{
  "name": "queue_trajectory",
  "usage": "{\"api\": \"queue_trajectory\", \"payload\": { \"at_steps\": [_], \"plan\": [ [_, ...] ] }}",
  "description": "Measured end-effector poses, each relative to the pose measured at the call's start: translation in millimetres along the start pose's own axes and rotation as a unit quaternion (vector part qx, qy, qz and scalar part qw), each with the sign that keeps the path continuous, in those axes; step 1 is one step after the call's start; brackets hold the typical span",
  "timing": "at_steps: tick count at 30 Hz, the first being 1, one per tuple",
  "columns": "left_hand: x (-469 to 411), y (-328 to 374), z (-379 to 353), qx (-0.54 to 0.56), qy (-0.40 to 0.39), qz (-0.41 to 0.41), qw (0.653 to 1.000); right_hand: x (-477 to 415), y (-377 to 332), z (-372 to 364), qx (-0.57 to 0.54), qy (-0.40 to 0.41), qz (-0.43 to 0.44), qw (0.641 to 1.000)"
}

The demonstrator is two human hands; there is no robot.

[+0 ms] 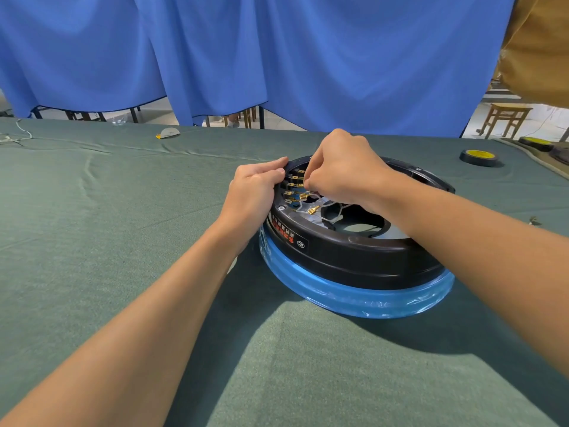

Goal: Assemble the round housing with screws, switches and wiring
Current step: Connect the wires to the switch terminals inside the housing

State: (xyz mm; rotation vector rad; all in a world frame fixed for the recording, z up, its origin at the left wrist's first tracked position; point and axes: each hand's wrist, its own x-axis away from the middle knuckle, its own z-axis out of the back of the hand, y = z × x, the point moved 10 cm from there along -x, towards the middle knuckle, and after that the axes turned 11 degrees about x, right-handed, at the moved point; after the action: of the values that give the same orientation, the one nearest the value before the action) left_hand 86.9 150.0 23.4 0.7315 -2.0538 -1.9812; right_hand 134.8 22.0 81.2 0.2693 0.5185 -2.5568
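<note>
Wiring step, by the look of it. The round black plastic housing [354, 257] sat on the green cloth table [123, 211]. The left hand [255, 186] curled its fingers over the rim, steadying it. The right hand [341, 167] pinched the thin white wiring [300, 208] by the switch terminals [294, 180]. Next move probably called for pushing the loose brass connectors [312, 210] on squarely.

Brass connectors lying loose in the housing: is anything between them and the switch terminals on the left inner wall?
Nothing visible blocks them. The two loose connectors lie just beside the switch terminals, with an open gap between. The right hand pinches the white wiring next to the terminals; the left hand grips the housing rim from outside.
</note>
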Motion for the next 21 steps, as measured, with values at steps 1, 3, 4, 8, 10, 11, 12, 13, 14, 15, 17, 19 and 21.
{"api": "queue_trajectory", "payload": {
  "at_steps": [1,3,4,8,10,11,12,13,14,15,17,19,21],
  "plan": [
    [0,0,0,0.001,0.001,0.000,1.000,-1,1,-1,-0.011,-0.004,-0.012,1.000],
    [1,-1,0,0.005,0.001,0.000,1.000,-1,5,-4,-0.041,-0.012,-0.036,0.998],
    [1,-1,-1,0.004,0.001,0.001,1.000,-2,6,-6,-0.055,-0.017,-0.046,0.997],
    [1,0,-1,-0.007,-0.003,-0.002,1.000,-4,12,-13,-0.100,-0.040,-0.080,0.991],
    [1,0,-1,-0.009,-0.003,-0.003,1.000,-4,16,-15,-0.132,-0.049,-0.098,0.985],
    [1,0,0,-0.010,-0.002,-0.002,1.000,-4,17,-17,-0.142,-0.052,-0.104,0.983],
    [1,0,-1,-0.010,-0.003,-0.001,1.000,-4,17,-18,-0.148,-0.054,-0.107,0.982],
    [1,0,-1,-0.009,-0.003,0.000,1.000,-4,17,-19,-0.152,-0.057,-0.107,0.981],
    [1,0,-1,-0.009,-0.003,0.000,1.000,-3,17,-20,-0.158,-0.061,-0.108,0.980],
    [1,0,-1,-0.009,-0.003,-0.001,1.000,-3,16,-21,-0.167,-0.064,-0.109,0.978],
    [1,1,-1,-0.012,-0.002,-0.003,1.000,-2,16,-23,-0.189,-0.070,-0.115,0.973],
    [2,1,-1,-0.013,0.000,-0.001,1.000,-1,15,-23,-0.186,-0.074,-0.111,0.973],
    [3,1,0,-0.010,0.003,0.001,1.000,0,12,-20,-0.145,-0.075,-0.084,0.983]
  ]
}}
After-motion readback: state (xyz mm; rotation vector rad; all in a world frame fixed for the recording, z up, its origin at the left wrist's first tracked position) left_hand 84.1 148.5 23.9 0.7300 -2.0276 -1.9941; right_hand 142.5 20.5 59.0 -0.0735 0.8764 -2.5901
